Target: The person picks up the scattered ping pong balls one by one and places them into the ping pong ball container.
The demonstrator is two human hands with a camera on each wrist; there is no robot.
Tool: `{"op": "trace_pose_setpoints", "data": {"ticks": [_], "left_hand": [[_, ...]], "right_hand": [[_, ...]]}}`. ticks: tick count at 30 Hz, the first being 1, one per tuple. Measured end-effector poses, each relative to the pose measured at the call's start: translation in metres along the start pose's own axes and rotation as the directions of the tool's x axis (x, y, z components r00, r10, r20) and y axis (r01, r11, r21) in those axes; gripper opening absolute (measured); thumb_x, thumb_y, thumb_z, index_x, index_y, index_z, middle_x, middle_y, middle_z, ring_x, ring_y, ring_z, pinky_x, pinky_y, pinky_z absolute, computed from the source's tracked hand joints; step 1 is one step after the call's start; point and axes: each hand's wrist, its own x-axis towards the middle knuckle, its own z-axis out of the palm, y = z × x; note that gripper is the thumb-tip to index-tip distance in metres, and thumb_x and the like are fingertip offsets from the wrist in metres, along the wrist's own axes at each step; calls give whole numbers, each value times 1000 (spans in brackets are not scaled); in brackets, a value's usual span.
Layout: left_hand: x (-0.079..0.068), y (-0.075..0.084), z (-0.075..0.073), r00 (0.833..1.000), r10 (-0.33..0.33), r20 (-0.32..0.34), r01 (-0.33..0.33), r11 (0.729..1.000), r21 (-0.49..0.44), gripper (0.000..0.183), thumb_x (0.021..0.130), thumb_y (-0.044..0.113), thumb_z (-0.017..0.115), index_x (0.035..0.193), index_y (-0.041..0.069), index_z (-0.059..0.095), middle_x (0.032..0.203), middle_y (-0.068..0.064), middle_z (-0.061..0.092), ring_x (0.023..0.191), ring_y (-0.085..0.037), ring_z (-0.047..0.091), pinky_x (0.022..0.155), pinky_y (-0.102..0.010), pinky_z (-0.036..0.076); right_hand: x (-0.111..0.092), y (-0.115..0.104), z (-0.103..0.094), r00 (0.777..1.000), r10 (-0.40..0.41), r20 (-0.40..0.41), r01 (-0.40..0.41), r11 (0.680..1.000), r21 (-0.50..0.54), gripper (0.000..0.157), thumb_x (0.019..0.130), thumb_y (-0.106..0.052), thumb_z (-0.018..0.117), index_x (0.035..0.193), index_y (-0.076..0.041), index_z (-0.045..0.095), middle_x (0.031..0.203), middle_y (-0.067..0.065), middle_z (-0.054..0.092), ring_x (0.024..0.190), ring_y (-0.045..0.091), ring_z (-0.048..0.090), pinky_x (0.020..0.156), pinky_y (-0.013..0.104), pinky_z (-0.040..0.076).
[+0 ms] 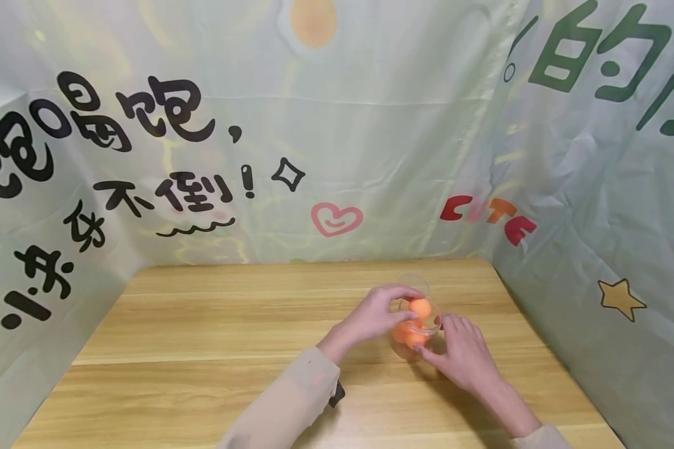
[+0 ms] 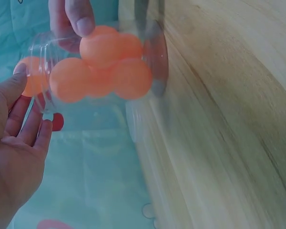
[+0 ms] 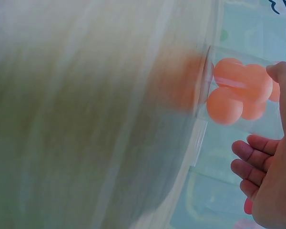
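Observation:
A clear plastic jar [image 1: 427, 328] stands upright on the wooden table, with several orange balls [image 2: 131, 78] piled inside. My left hand [image 1: 376, 312] is at its mouth, pinching another orange ball [image 1: 420, 308] between thumb and fingers. In the left wrist view that ball [image 2: 32, 78] sits within the jar's rim. From the right side my right hand [image 1: 467, 355] holds the jar, its thumb [image 3: 281, 71] against the wall. The left hand's fingertips are partly hidden behind the ball and the rim.
A clear round piece [image 1: 412, 282], like a lid, lies on the table [image 1: 213, 318] just behind the jar. Printed fabric walls [image 1: 371, 125] rise along the table's back and sides. A small black object [image 1: 337, 394] shows at the left cuff.

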Motion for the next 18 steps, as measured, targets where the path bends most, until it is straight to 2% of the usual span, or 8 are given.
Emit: {"op": "trace_pose_setpoints", "data": {"ticks": [6, 9, 18], "left_hand": [[4, -1, 5, 1000, -11, 2, 11, 998, 58, 39, 96, 18, 77, 134, 17, 71, 138, 4, 67, 133, -9, 56, 112, -28, 46], [6, 0, 6, 1000, -26, 2, 25, 996, 80, 38, 96, 20, 78, 134, 18, 71, 138, 4, 66, 133, -11, 55, 111, -27, 46], [7, 1, 5, 1000, -16, 22, 14, 997, 73, 42, 97, 20, 76, 138, 14, 68, 142, 4, 64, 138, -12, 52, 116, -29, 42]], "right_hand": [[0, 0, 0, 1000, -15, -9, 14, 1000, -7, 65, 81, -50, 85, 114, 0, 61, 106, 11, 64, 105, 36, 60, 92, 58, 48], [0, -1, -1, 1000, -18, -10, 18, 1000, -4, 65, 81, -51, 85, 114, 0, 61, 105, 10, 64, 103, 35, 60, 91, 58, 48], [0, 0, 0, 1000, -1, 23, 1, 1000, -8, 68, 81, -48, 85, 118, 3, 60, 108, 15, 63, 106, 37, 58, 95, 59, 47]]}}
